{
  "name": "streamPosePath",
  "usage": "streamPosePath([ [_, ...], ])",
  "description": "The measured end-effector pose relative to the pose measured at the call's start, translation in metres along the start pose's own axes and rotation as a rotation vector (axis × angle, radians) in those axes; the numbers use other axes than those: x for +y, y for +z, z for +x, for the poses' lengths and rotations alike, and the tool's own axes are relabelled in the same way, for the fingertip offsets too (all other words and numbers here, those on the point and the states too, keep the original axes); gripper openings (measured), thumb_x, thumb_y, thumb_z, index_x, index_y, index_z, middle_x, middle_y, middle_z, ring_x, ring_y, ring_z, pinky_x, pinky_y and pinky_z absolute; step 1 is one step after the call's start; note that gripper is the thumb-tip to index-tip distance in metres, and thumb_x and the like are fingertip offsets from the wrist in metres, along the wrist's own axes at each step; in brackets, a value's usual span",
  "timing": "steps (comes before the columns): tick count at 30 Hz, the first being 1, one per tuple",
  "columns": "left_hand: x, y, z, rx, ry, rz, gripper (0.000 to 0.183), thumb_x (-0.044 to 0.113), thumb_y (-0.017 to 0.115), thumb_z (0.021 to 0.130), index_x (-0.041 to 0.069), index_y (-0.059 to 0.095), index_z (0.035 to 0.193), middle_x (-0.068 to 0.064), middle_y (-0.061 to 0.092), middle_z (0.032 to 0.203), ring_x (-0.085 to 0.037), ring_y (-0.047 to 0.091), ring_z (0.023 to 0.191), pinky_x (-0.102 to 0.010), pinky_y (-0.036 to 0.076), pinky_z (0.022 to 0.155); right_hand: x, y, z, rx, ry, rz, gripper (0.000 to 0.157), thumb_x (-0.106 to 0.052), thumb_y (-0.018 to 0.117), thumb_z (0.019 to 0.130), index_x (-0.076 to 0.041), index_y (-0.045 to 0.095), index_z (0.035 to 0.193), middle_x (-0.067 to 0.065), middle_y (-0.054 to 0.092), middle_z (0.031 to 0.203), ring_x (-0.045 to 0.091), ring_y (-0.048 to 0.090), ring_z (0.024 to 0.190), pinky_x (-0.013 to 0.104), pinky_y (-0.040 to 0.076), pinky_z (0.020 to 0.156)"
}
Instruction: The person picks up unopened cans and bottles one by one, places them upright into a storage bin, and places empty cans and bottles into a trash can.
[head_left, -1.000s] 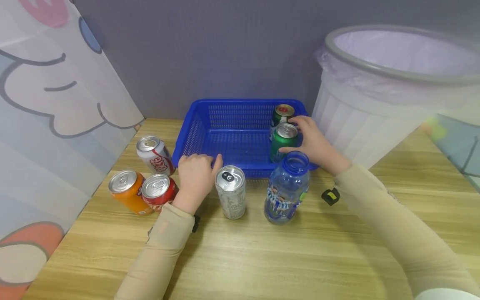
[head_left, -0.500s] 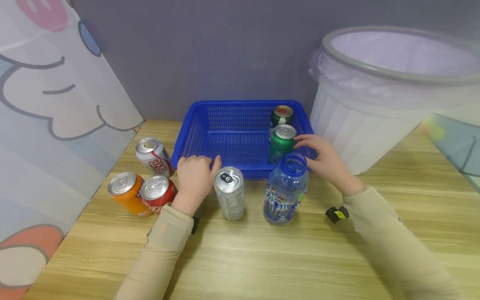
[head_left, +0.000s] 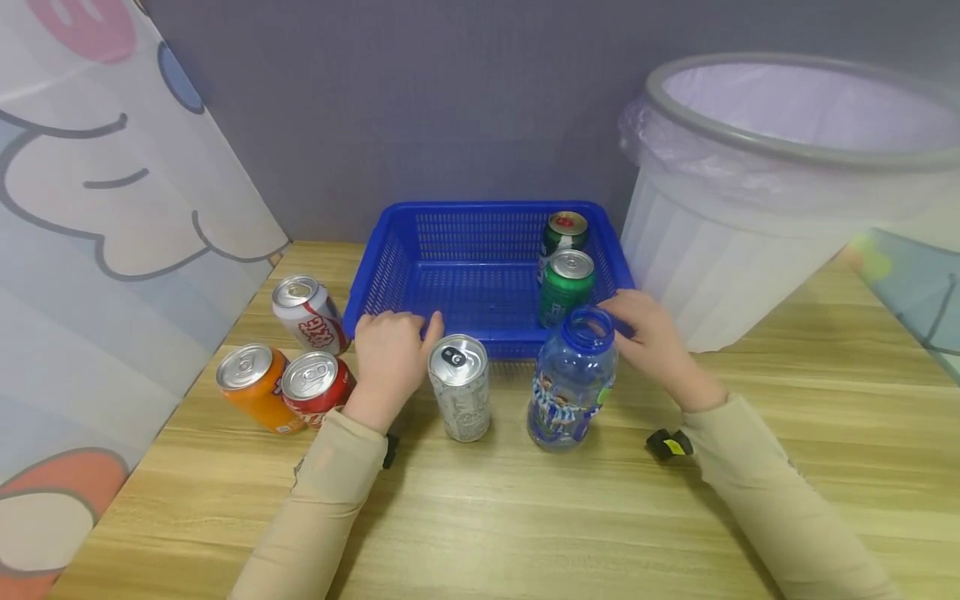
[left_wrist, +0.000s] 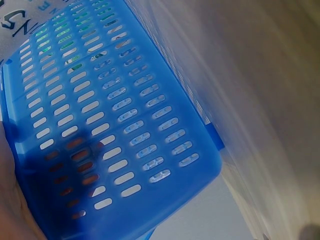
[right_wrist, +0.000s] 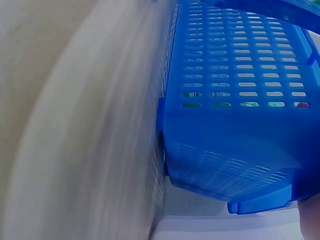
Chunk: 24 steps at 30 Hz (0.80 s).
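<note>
My left hand [head_left: 392, 350] grips the front left corner of a blue plastic basket [head_left: 495, 335]. In the left wrist view, its fingers show dimly through the slots of the basket's side wall. At the front right corner my right hand [head_left: 652, 346] holds the rim, its fingers bent over the edge and partly hidden behind a clear blue bottle [head_left: 573, 387]. The right wrist view catches only a bit of that hand [right_wrist: 311, 217] beside the basket. A green can [head_left: 567, 292] and a dark green can [head_left: 564, 237] stand upright inside, toward the right.
A pale grey can [head_left: 461, 400] stands in front of the basket, left of the bottle. To the left are a white can [head_left: 315, 321], an orange can [head_left: 258, 392] and a red can [head_left: 322, 387]. A lined white bin [head_left: 697, 225] stands close at the right.
My right hand has let go of the green can, leaving it in the basket, and has come down and toward me to the basket's front right rim. The left hand stays put.
</note>
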<state>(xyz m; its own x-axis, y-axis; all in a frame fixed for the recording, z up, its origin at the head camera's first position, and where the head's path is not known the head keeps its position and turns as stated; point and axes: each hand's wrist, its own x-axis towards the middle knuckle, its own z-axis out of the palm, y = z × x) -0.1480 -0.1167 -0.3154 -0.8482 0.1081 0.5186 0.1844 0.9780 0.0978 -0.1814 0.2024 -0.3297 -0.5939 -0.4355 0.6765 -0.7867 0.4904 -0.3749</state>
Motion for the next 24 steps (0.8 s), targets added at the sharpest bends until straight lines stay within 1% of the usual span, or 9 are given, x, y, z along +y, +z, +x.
streamPosePath([
  [2, 0.0003, 0.0007, -0.0005, 0.006, 0.003, -0.003, 0.047, 0.036, 0.043, 0.096, 0.005, 0.070, 0.071, -0.011, 0.066, 0.064, -0.030, 0.060, 0.061, -0.041, 0.040, 0.062, 0.0013, 0.0017, -0.0008, 0.012, -0.008, 0.000, 0.064, -0.056, 0.042, 0.094, 0.003, 0.067, 0.088, 0.018, 0.069, 0.085, 0.036, 0.057, 0.088, 0.038, 0.036, 0.096],
  [4, 0.0003, 0.0020, -0.0006, 0.016, 0.009, -0.002, 0.047, 0.035, 0.044, 0.095, 0.005, 0.070, 0.071, -0.011, 0.066, 0.064, -0.030, 0.060, 0.060, -0.041, 0.040, 0.061, 0.0016, 0.0029, -0.0013, 0.023, -0.016, 0.000, 0.063, -0.055, 0.042, 0.094, 0.002, 0.067, 0.086, 0.017, 0.069, 0.083, 0.036, 0.057, 0.087, 0.041, 0.036, 0.097],
  [8, -0.0005, 0.0051, -0.0001, 0.037, 0.020, 0.000, 0.047, 0.035, 0.044, 0.095, 0.005, 0.071, 0.072, -0.011, 0.066, 0.064, -0.030, 0.059, 0.060, -0.041, 0.039, 0.060, 0.0025, 0.0044, -0.0012, 0.045, -0.040, -0.019, 0.062, -0.054, 0.040, 0.095, -0.001, 0.066, 0.078, 0.014, 0.068, 0.075, 0.033, 0.055, 0.078, 0.052, 0.035, 0.094],
  [10, -0.0011, 0.0062, 0.0002, 0.045, 0.023, 0.002, 0.047, 0.036, 0.044, 0.095, 0.005, 0.071, 0.072, -0.011, 0.066, 0.064, -0.031, 0.060, 0.060, -0.041, 0.039, 0.060, 0.0029, 0.0050, -0.0011, 0.053, -0.051, -0.033, 0.062, -0.054, 0.039, 0.095, -0.003, 0.065, 0.074, 0.012, 0.066, 0.070, 0.030, 0.054, 0.074, 0.055, 0.035, 0.091],
  [13, -0.0016, 0.0062, 0.0005, 0.045, 0.025, 0.003, 0.047, 0.036, 0.044, 0.095, 0.005, 0.071, 0.073, -0.011, 0.066, 0.064, -0.031, 0.060, 0.060, -0.042, 0.039, 0.060, 0.0024, 0.0057, -0.0008, 0.062, -0.056, -0.044, 0.061, -0.053, 0.039, 0.096, -0.003, 0.064, 0.071, 0.010, 0.064, 0.066, 0.026, 0.051, 0.070, 0.053, 0.036, 0.091],
  [19, -0.0013, 0.0021, 0.0003, 0.029, 0.013, -0.011, 0.046, 0.034, 0.045, 0.095, 0.004, 0.070, 0.072, -0.012, 0.066, 0.065, -0.032, 0.060, 0.063, -0.044, 0.040, 0.063, 0.0016, 0.0084, -0.0013, 0.095, -0.044, -0.025, 0.063, -0.053, 0.041, 0.095, 0.000, 0.064, 0.070, 0.011, 0.063, 0.066, 0.026, 0.051, 0.070, 0.047, 0.036, 0.094],
  [21, -0.0014, 0.0004, 0.0004, 0.016, 0.013, -0.018, 0.045, 0.033, 0.045, 0.096, 0.003, 0.069, 0.072, -0.012, 0.066, 0.066, -0.033, 0.061, 0.064, -0.045, 0.041, 0.064, 0.0018, 0.0093, -0.0015, 0.104, -0.037, -0.018, 0.063, -0.053, 0.042, 0.095, 0.000, 0.064, 0.070, 0.011, 0.063, 0.066, 0.025, 0.051, 0.070, 0.044, 0.036, 0.095],
  [24, -0.0028, -0.0019, 0.0011, -0.023, 0.010, -0.042, 0.045, 0.032, 0.044, 0.097, 0.003, 0.069, 0.074, -0.013, 0.068, 0.070, -0.033, 0.061, 0.067, -0.045, 0.040, 0.065, 0.0016, 0.0101, -0.0017, 0.107, -0.031, -0.007, 0.062, -0.054, 0.042, 0.094, -0.001, 0.063, 0.069, 0.010, 0.063, 0.065, 0.024, 0.050, 0.069, 0.042, 0.036, 0.096],
])
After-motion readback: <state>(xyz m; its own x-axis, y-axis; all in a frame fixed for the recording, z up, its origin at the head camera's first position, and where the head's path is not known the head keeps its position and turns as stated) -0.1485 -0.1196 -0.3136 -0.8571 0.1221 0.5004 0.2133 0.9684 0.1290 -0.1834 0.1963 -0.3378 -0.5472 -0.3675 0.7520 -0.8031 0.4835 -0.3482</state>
